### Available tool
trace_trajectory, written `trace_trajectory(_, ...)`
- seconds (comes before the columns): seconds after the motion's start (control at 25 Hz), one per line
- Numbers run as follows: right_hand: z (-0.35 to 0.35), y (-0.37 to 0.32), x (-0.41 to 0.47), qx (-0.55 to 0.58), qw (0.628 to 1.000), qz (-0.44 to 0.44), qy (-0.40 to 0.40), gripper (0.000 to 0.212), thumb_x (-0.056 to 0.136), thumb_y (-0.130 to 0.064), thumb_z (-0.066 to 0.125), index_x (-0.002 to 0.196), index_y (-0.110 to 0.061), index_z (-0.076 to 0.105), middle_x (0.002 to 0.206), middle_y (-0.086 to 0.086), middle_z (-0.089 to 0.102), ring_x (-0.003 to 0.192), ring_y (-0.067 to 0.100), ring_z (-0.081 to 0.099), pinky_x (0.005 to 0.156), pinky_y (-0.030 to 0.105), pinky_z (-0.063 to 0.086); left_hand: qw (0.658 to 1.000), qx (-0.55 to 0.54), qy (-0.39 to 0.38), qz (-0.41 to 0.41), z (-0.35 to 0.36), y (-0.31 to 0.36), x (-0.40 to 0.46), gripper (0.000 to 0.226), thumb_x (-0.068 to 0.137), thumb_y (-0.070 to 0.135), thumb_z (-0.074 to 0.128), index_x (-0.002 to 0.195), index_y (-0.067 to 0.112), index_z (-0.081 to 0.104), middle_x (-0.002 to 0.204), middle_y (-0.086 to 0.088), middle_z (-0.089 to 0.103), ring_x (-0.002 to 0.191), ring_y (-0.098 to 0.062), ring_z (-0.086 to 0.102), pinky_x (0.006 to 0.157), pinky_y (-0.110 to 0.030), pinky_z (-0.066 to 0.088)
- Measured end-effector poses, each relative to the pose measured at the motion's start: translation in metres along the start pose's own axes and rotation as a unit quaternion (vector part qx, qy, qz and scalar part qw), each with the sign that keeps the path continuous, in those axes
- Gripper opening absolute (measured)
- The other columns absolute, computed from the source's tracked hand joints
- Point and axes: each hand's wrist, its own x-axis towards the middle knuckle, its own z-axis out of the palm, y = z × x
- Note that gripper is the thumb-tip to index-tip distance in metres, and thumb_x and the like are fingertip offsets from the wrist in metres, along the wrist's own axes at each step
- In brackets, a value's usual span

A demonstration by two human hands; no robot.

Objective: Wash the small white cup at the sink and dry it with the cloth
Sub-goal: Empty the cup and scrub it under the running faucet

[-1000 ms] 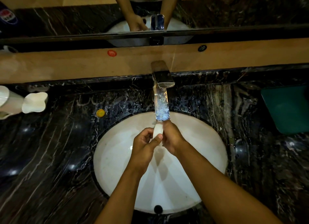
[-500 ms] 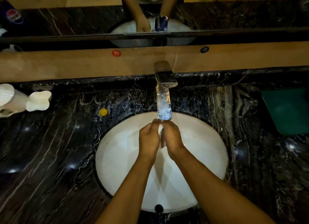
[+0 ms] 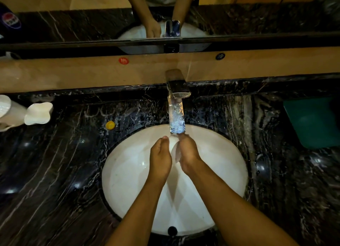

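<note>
Over the white basin (image 3: pixel 128 172), my left hand (image 3: pixel 160 157) and my right hand (image 3: pixel 189 155) are cupped together just under the tap's (image 3: pixel 178 91) running water (image 3: pixel 177 119). The small white cup (image 3: pixel 173 142) sits between my palms. Only a pale sliver of it shows, hard to tell from the basin behind it. My left fingers curl around it from the left, and my right hand presses on it from the right, its edge blurred by motion. A flat teal cloth (image 3: pixel 312 120) lies on the counter at the far right.
Dark marble counter (image 3: pixel 55 172) surrounds the basin. Two other white vessels (image 3: pixel 38 113) stand at the far left, and a small yellow cap (image 3: pixel 110 125) lies near the basin's rim. A mirror (image 3: pixel 73 23) above a wooden ledge reflects my arms and the tap.
My hands have closed in around the cup, which now shows less. My left hand has turned so its back faces up. Water keeps running.
</note>
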Motion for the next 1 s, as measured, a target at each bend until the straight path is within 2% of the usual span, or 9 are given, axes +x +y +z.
trace_trajectory(0.12, 0.002, 0.011, -0.007, -0.107, 0.987, -0.115, 0.023, 0.023, 0.094, -0.021, 0.063, 0.113, -0.010, 0.060, 0.091, -0.003, 0.066, 0.078, 0.007, 0.062, 0.065, 0.024, 0.045, 0.995, -0.016, 0.064, -0.080, 0.004, 0.004, 0.007, 0.031, 0.098, 0.023, 0.047, 0.078, 0.004, 0.062, 0.077, -0.013, 0.059, 0.076, -0.025, 0.056, 0.069, -0.036, 0.045)
trace_trajectory(0.2, 0.001, 0.013, -0.005, -0.106, 0.985, -0.127, 0.055, 0.012, 0.098, -0.020, 0.053, 0.106, -0.015, 0.060, 0.093, 0.002, 0.067, 0.081, 0.013, 0.064, 0.067, 0.027, 0.047, 0.991, -0.042, 0.085, -0.093, 0.005, 0.008, 0.010, 0.035, 0.098, 0.031, 0.052, 0.071, 0.010, 0.063, 0.071, -0.011, 0.061, 0.070, -0.024, 0.058, 0.067, -0.036, 0.047)
trace_trajectory(0.28, -0.002, 0.010, 0.001, -0.038, 0.992, -0.084, 0.085, 0.016, 0.098, -0.014, 0.045, 0.098, -0.017, 0.061, 0.101, 0.011, 0.069, 0.088, 0.027, 0.067, 0.072, 0.034, 0.052, 0.990, -0.063, 0.083, -0.092, 0.006, 0.009, 0.010, 0.038, 0.099, 0.036, 0.057, 0.067, 0.017, 0.067, 0.070, -0.007, 0.068, 0.069, -0.023, 0.065, 0.068, -0.037, 0.054)
trace_trajectory(0.36, -0.004, 0.009, 0.001, 0.058, 0.997, -0.030, 0.039, 0.016, 0.096, -0.015, 0.050, 0.096, -0.015, 0.066, 0.098, 0.013, 0.071, 0.086, 0.029, 0.068, 0.071, 0.037, 0.052, 0.984, -0.103, 0.102, -0.107, 0.006, 0.010, 0.011, 0.035, 0.099, 0.037, 0.059, 0.072, 0.019, 0.071, 0.071, -0.004, 0.072, 0.071, -0.024, 0.069, 0.071, -0.040, 0.058)
trace_trajectory(0.44, -0.002, 0.009, -0.004, 0.082, 0.997, 0.000, -0.008, 0.019, 0.094, -0.030, 0.054, 0.096, -0.018, 0.069, 0.093, 0.008, 0.075, 0.084, 0.024, 0.070, 0.066, 0.033, 0.051, 0.974, -0.155, 0.111, -0.120, 0.005, 0.012, 0.015, 0.032, 0.100, 0.035, 0.057, 0.078, 0.017, 0.070, 0.070, -0.004, 0.073, 0.070, -0.023, 0.070, 0.071, -0.040, 0.058)
trace_trajectory(0.56, 0.001, 0.007, -0.006, 0.096, 0.995, 0.006, -0.008, 0.024, 0.097, -0.036, 0.052, 0.099, -0.020, 0.070, 0.095, 0.008, 0.077, 0.088, 0.025, 0.072, 0.065, 0.034, 0.054, 0.986, -0.110, 0.087, -0.095, 0.004, 0.011, 0.016, 0.035, 0.105, 0.034, 0.048, 0.082, 0.015, 0.067, 0.074, -0.005, 0.071, 0.069, -0.020, 0.067, 0.065, -0.033, 0.055)
trace_trajectory(0.76, -0.004, 0.004, 0.007, -0.040, 0.996, -0.078, 0.030, 0.027, 0.100, -0.020, 0.040, 0.107, -0.015, 0.066, 0.107, 0.016, 0.073, 0.102, 0.037, 0.070, 0.084, 0.051, 0.058, 0.995, -0.047, 0.033, -0.087, -0.001, 0.009, 0.021, 0.031, 0.103, 0.034, 0.045, 0.087, 0.013, 0.063, 0.083, -0.010, 0.066, 0.076, -0.023, 0.064, 0.065, -0.033, 0.051)
trace_trajectory(0.88, -0.008, 0.004, 0.003, 0.034, 0.997, -0.072, 0.009, 0.024, 0.098, -0.010, 0.045, 0.113, -0.010, 0.065, 0.097, 0.010, 0.075, 0.088, 0.031, 0.070, 0.082, 0.051, 0.054, 0.975, -0.129, 0.023, -0.178, -0.002, 0.008, 0.028, 0.037, 0.088, 0.042, 0.053, 0.098, 0.009, 0.067, 0.090, -0.018, 0.069, 0.083, -0.035, 0.068, 0.064, -0.044, 0.054)
trace_trajectory(1.0, -0.012, 0.009, -0.004, 0.080, 0.994, -0.064, -0.041, 0.025, 0.095, -0.009, 0.054, 0.116, -0.007, 0.069, 0.101, 0.009, 0.077, 0.091, 0.029, 0.071, 0.085, 0.048, 0.054, 0.930, -0.247, 0.011, -0.273, -0.001, 0.001, 0.031, 0.053, 0.078, 0.050, 0.062, 0.114, 0.011, 0.066, 0.103, -0.017, 0.072, 0.098, -0.037, 0.070, 0.070, -0.044, 0.056)
